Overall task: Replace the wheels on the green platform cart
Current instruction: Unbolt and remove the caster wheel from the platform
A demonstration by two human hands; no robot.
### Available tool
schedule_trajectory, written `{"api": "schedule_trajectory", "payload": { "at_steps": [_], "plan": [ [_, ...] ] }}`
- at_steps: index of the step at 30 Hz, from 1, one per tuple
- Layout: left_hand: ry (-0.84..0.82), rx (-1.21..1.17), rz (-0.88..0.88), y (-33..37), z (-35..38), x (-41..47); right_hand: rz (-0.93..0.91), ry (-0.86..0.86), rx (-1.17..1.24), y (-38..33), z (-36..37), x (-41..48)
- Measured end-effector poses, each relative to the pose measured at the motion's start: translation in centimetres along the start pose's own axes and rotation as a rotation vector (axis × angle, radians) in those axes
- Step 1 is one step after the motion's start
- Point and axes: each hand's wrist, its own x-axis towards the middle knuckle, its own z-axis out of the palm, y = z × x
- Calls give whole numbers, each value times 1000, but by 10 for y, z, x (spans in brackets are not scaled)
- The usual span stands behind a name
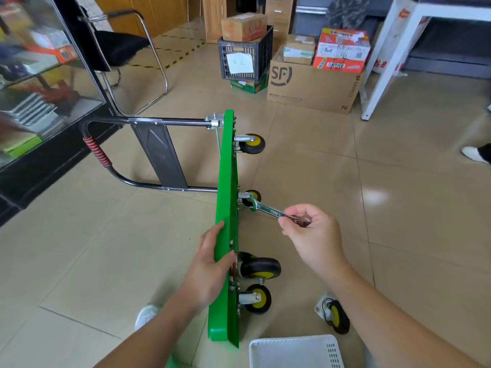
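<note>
Right of centre in the frame, the right hand (310,235) is closed round the handle end of a wrench (268,209), the shaft pinched between thumb and curled fingers. The wrench's open head is set against the mounting of a caster (252,197) at the middle of the picture; whether it is fully seated on a nut cannot be told.

Just left of it, the left hand (212,264) is clasped over the upper edge of the green platform cart (225,181). The cart is stood on its side on the tiled floor, running from the centre to the lower middle of the frame, with its wheels turned to the right and its handle (148,120) lying out to the left.

For this step, judged to be the loosening of that caster's fastening, the head should be pushed fully onto the nut before force is applied, so that its corners are not rounded. The pull is best taken from the far end of the shaft, in short swings. The deck should be braced firmly by the left hand, as the cart could tip.

A loose caster (333,313) lies at lower right, near a white basket (295,350) at the bottom edge, into which removed hardware could be dropped.
</note>
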Motion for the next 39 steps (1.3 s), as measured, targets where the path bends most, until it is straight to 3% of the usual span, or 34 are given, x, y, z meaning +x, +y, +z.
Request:
{"api": "schedule_trajectory", "payload": {
  "at_steps": [9, 17, 25, 34, 39],
  "plan": [
    [13, 3, 25, -4, -1, 2, 176, -61, 341, 2, 9, 4],
    [-23, 8, 12, -3, -5, 2, 94, -109, 211, -8, 21, 9],
    [-40, 19, 28, -7, -7, 4, 47, -147, 240, -22, 39, 5],
    [-68, -21, 33, -4, -9, 2, -25, -172, 44, -35, 55, -8],
    [-98, 13, 48, -3, -13, 1, 64, -253, 38, -45, 50, -12]
  ]
}}
